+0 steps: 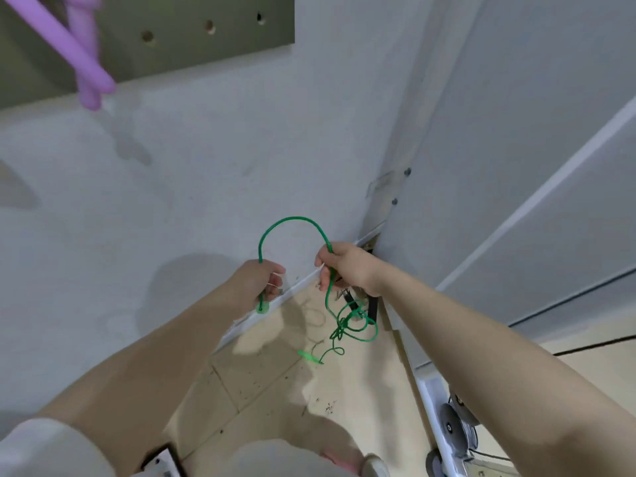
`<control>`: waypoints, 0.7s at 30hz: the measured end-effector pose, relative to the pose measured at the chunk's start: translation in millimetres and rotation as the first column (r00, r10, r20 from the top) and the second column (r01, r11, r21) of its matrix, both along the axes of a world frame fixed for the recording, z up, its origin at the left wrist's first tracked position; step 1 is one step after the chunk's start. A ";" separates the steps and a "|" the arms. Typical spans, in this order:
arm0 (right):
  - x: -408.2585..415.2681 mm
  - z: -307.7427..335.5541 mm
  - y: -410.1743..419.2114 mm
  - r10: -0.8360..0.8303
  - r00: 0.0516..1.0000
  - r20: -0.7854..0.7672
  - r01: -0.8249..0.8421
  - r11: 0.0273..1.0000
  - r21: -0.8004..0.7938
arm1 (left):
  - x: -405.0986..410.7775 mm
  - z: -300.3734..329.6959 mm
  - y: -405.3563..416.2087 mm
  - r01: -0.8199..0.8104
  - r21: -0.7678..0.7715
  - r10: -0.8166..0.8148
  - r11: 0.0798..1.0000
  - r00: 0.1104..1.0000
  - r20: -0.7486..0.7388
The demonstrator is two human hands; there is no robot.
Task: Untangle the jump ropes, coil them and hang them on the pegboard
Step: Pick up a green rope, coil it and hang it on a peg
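A thin green jump rope (290, 220) arches between my two hands in front of the white wall. My left hand (260, 278) grips one end of it, with a light green handle tip showing below the fist. My right hand (344, 266) pinches the rope further along. Below the right hand the rope hangs down in a tangled bunch (351, 321), and its other green handle (308, 356) dangles above the floor. A purple jump rope's handles (86, 68) hang from the grey-green pegboard (206, 25) at the upper left.
The pegboard has several empty holes to the right of the purple handles. A white door or panel (516, 166) stands at the right. Tan floor tiles (261, 373) lie below, with a wheeled frame (451, 425) at the lower right and my shoe (375, 466) near the bottom.
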State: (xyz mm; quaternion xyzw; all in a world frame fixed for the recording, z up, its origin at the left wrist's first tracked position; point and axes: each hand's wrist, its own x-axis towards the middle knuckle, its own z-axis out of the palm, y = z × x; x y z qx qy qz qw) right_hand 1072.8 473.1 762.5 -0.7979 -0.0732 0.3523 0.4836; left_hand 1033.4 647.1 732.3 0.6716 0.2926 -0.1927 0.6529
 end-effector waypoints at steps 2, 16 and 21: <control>1.2 24.3 6.1 -0.176 0.982 -0.071 0.187 0.962 0.199 | -6.0 2.8 -10.9 0.181 0.067 -0.184 0.981 0.982 0.035; 7.5 62.2 -4.4 -0.428 0.860 -0.276 0.510 0.730 0.455 | -29.3 18.9 -44.9 0.240 0.098 -0.251 0.966 0.959 0.131; -18.0 20.8 -34.7 0.139 0.981 -0.136 -0.108 0.972 0.211 | -15.9 64.9 -67.1 0.030 -0.328 0.042 0.944 0.977 0.211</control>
